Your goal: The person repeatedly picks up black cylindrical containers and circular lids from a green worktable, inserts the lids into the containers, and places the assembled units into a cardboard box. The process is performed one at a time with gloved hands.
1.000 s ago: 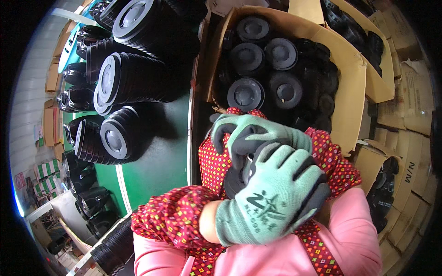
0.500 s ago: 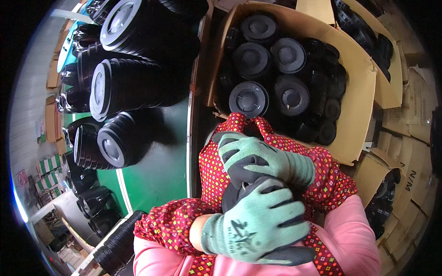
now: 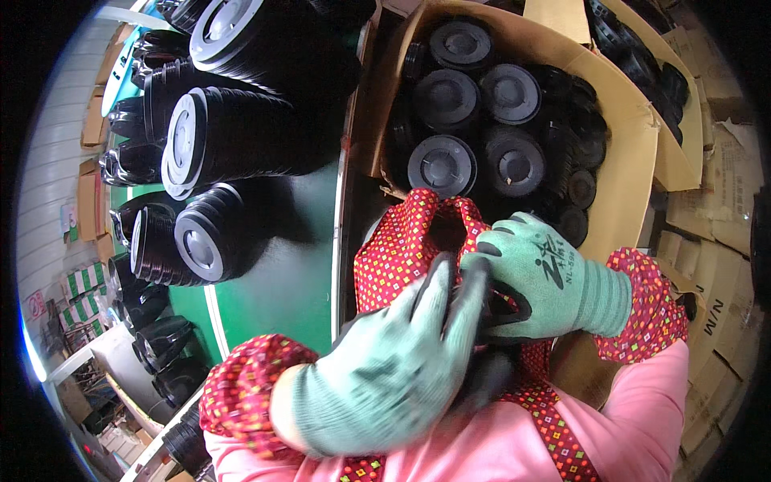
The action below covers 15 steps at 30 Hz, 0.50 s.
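Note:
My left hand (image 3: 385,361), in a pale green glove with dark fingertips, is held in front of my red patterned apron (image 3: 397,253). Its fingers are stretched out and partly smeared by motion, with their tips close to my right hand (image 3: 538,277). The right hand wears a matching glove, and its fingers are curled in at the front of the apron. What lies between them, if anything, is hidden behind the left hand and in dark shadow.
On my left, stacks of black round plastic pots (image 3: 241,132) lie sideways on a green table (image 3: 265,309). Ahead stands an open cardboard box (image 3: 630,149) holding more black pots (image 3: 444,165). Several flattened cartons (image 3: 719,313) are on the right.
The hands were overlapped over dark cloth, the left lying across the front. Now the right has moved outward to the right and the left has turned, its fingers pointing up and away.

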Each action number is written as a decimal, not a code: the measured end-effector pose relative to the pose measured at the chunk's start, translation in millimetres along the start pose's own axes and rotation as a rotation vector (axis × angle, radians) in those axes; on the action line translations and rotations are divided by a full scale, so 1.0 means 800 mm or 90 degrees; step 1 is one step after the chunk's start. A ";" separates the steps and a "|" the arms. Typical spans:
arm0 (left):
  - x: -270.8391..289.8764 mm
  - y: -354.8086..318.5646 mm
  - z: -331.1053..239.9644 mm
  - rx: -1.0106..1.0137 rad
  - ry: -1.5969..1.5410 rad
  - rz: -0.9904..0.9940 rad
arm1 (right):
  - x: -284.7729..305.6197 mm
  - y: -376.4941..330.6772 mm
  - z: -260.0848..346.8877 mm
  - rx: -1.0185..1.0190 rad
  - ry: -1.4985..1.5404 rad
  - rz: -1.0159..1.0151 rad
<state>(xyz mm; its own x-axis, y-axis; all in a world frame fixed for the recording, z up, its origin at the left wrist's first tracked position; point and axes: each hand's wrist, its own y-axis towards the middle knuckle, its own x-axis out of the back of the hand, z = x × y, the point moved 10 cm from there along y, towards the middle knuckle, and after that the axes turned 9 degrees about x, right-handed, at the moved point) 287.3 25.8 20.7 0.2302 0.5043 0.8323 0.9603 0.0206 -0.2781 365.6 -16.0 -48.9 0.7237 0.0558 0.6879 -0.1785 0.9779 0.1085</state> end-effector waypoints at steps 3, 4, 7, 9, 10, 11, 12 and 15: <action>-0.035 0.007 0.041 0.129 -0.008 0.129 | -0.010 -0.007 0.000 -0.070 -0.078 0.076; -0.039 0.011 0.053 0.107 -0.076 0.137 | -0.006 -0.012 0.005 -0.085 -0.090 0.054; -0.047 0.025 0.079 0.023 -0.173 0.120 | 0.010 -0.018 0.026 -0.123 -0.124 0.040; -0.058 0.036 0.093 -0.030 -0.210 0.118 | 0.019 -0.027 0.039 -0.137 -0.115 0.005; -0.060 0.043 0.095 -0.076 -0.241 0.103 | 0.020 -0.026 0.049 -0.118 -0.135 0.040; -0.063 0.051 0.098 -0.123 -0.269 0.085 | 0.024 -0.027 0.058 -0.103 -0.171 0.037; -0.066 0.058 0.101 -0.181 -0.292 0.044 | 0.022 -0.027 0.060 -0.150 -0.150 0.096; -0.099 0.082 0.130 -0.245 -0.324 -0.021 | 0.014 -0.001 0.079 -0.152 -0.245 0.191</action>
<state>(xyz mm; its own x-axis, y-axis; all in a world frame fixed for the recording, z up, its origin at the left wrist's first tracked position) 315.6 77.1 -113.3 0.1864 0.8575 0.4796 0.9754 -0.2200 0.0143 332.1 -28.5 4.1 0.3596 0.3051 0.8818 -0.1507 0.9516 -0.2678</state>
